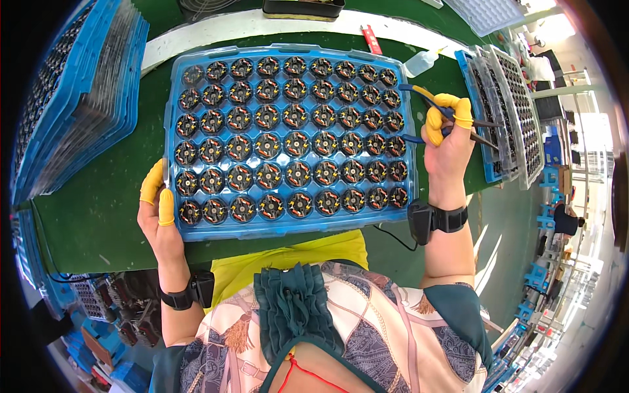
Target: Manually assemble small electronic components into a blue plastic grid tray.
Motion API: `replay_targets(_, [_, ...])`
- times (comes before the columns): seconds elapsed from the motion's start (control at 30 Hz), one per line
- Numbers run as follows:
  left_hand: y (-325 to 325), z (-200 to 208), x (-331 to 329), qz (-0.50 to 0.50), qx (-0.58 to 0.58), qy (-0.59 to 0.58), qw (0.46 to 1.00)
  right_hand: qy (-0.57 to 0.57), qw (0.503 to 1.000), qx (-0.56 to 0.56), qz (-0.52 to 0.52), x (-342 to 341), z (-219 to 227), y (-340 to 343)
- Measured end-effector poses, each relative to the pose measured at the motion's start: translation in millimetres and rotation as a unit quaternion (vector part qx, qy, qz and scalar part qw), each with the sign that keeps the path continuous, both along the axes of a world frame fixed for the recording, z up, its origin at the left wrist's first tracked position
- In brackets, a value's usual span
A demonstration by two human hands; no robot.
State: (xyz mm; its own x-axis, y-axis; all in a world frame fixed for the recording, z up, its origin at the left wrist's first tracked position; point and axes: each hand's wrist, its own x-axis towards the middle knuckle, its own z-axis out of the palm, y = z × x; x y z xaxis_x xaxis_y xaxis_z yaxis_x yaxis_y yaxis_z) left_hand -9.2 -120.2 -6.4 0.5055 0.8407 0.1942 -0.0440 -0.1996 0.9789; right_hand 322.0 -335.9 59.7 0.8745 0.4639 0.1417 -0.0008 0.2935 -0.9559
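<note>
A blue tray (pixel 295 230) with a clear plastic layer lies in front of me on the green table. It holds rows of round black motor-like parts (pixel 297 145) with red and yellow bits on top. My left hand (pixel 159 219), in yellow finger cots, grips the tray's left edge near its front corner. At the right edge, my right hand (pixel 449 137), also in yellow finger cots, is closed around pliers (pixel 424 93) with blue and yellow handles. Their handle ends point left to the tray's edge, and dark ends stick out to the right.
Tall stacked blue trays (pixel 108 98) stand at the left. More part-filled trays (pixel 517 111) lean at the right. A small clear bottle (pixel 422 63) and a red strip (pixel 371 39) lie beyond the tray. At the back is a black bin (pixel 303 9). Blue stools (pixel 538 272) stand beyond.
</note>
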Motion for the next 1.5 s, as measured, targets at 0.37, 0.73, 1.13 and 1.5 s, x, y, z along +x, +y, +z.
replay_targets(0.37, [0.2, 1.7, -1.8, -0.007, -0.008, 0.008, 1.0, -0.016, 1.0, -0.005, -0.013, -8.2, -2.8, -4.1])
replay_targets(0.73, [-1.2, 0.1, 0.0, 0.012, -0.038, -0.02, 0.999, -0.063, 0.997, -0.046, -0.023, -15.0, -8.1, 2.2])
replay_targets(1.13, [-0.4, 1.7, 2.2, 0.038, 0.03, 0.02, 0.999, -0.09, 0.994, -0.042, -0.032, -16.9, 5.7, -3.8])
replay_targets(1.5, [1.9, 0.2, -4.1, 0.053, 0.032, 0.001, 0.998, 0.091, 0.97, 0.07, 0.214, -93.5, 22.0, 60.1])
